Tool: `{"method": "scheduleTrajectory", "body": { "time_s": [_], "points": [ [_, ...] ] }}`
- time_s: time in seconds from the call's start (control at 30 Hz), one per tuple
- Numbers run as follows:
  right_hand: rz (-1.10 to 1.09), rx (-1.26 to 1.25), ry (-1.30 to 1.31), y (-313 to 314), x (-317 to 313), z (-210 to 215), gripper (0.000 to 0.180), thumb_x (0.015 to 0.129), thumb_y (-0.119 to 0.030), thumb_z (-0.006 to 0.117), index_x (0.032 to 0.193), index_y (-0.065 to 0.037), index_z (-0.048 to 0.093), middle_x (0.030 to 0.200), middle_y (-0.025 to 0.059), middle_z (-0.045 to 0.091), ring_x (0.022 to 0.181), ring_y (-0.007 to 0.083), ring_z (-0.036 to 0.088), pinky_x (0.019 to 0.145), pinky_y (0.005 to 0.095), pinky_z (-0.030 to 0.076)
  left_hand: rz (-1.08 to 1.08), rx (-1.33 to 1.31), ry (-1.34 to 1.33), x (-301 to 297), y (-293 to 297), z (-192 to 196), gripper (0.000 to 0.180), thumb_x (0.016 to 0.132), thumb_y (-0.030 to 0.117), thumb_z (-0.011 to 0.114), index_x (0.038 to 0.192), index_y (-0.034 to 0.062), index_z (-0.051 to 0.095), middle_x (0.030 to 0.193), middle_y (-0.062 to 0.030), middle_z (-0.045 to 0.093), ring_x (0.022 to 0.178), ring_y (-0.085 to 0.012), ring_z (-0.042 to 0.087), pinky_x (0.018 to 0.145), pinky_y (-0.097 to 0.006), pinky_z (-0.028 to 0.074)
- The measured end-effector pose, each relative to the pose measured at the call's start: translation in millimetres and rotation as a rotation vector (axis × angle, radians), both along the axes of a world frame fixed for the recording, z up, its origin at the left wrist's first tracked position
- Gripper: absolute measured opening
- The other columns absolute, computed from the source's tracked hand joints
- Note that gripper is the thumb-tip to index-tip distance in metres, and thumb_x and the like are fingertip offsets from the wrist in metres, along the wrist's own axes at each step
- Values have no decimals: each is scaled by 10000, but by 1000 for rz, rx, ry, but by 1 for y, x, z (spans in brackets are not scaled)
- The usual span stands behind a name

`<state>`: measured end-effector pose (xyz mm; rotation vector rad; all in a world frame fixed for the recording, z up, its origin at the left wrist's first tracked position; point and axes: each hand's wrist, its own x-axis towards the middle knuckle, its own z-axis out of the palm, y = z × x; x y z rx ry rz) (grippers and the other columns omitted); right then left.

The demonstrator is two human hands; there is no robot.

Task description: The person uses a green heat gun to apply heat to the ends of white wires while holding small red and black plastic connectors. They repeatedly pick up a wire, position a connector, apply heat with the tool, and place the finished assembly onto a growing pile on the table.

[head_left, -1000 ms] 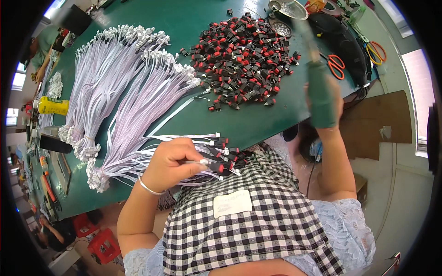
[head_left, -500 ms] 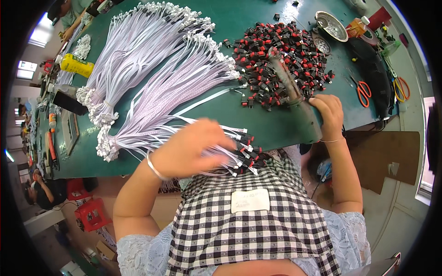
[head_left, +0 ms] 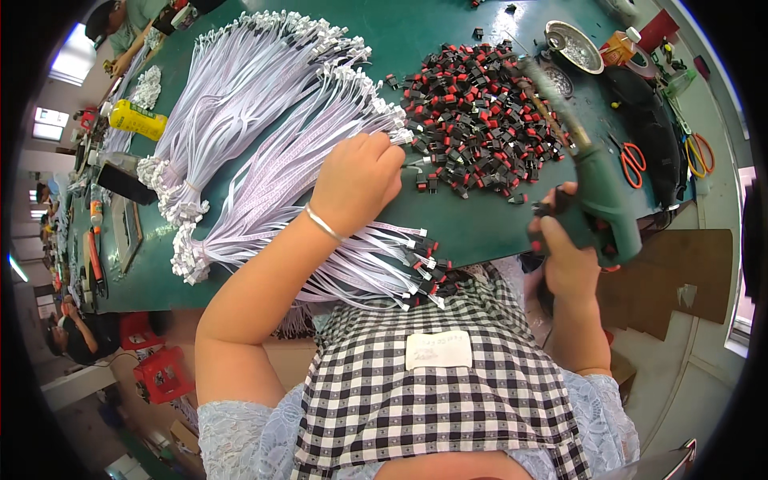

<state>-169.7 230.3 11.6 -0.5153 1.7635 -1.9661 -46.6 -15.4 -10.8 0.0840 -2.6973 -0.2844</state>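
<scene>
Two hands busy, green tool aimed up the bench

Nearest is the checked apron [head_left: 416,400], and a fan of finished white leads [head_left: 384,268] with red-and-black ends hangs over the table edge onto the person's lap. The right hand [head_left: 570,252] is wrapped around the grip of a green gun-shaped tool [head_left: 604,200], fingers curled tight on the handle. Its long axis runs diagonally: grip low near the table edge, thin nozzle pointing up and to the left over the pile of red-and-black connectors [head_left: 480,112]. The nozzle is motion-blurred, so I can't say if its tip touches anything.

The left hand [head_left: 358,180], with a thin bracelet on the wrist, sits knuckles-up where the white wire bundles [head_left: 264,120] meet the connector pile. Its fingers are bunched and curled down at the wire ends; whatever they pinch is hidden under the hand.

Everything sits on a green table [head_left: 472,228]. Further right are red-handled scissors [head_left: 632,160], a second pair with orange handles [head_left: 698,152] and a metal bowl [head_left: 572,44] of small parts. Far left there's a yellow bottle [head_left: 138,120]. At the far corner another person [head_left: 120,28] leans over the same bench, and more seated people show down the left edge, badly bent by the lens. Bare pale floor on the right.
</scene>
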Motion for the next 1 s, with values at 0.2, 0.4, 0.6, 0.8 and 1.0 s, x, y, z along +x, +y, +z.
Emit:
{"method": "scheduleTrajectory", "body": {
  "time_s": [0.2, 0.4, 0.6, 0.8, 1.0],
  "points": [
    [172, -77, -58, -19, 20, -11, 460, 724, 47, 579, 1154, -49, 446, 926, 77, 545, 704, 129, 572, 519, 207, 443, -127, 367, -49, 32, 12, 11, 190, 620, -42, 598, 731, 48, 474, 729, -88, 556, 594, -260, 541, 524, -317, 441],
    [237, -171, -411, -44, 40, -3, 446, 712, 50, 571, 1127, -50, 441, 905, 78, 528, 779, 156, 549, 633, 274, 466, -290, 296, 14, 42, 21, 14, 251, 583, -41, 626, 729, 55, 445, 722, -70, 538, 574, -249, 529, 500, -328, 430],
    [313, -197, -386, -66, 44, -6, 451, 720, 45, 555, 1134, -59, 411, 922, 74, 510, 897, 195, 549, 784, 361, 472, -351, 225, 49, 43, 18, 13, 244, 615, -33, 632, 742, 58, 444, 746, -84, 535, 580, -254, 514, 508, -318, 422],
    [377, -255, -455, -74, 41, -4, 463, 720, 34, 562, 1146, -56, 403, 929, 76, 502, 889, 206, 557, 769, 356, 474, -45, 956, -248, 48, 29, 18, 275, 678, 22, 638, 889, 46, 464, 800, -41, 496, 667, -138, 481, 582, -266, 392],
    [352, -173, -314, -72, 42, -16, 403, 724, 6, 624, 1097, -40, 480, 895, 13, 540, 786, 82, 524, 683, 227, 448, -158, 1352, -349, 51, 21, 5, 202, 818, 96, 552, 994, 12, 499, 860, -16, 459, 722, -71, 433, 637, -210, 368]
  ]
}}
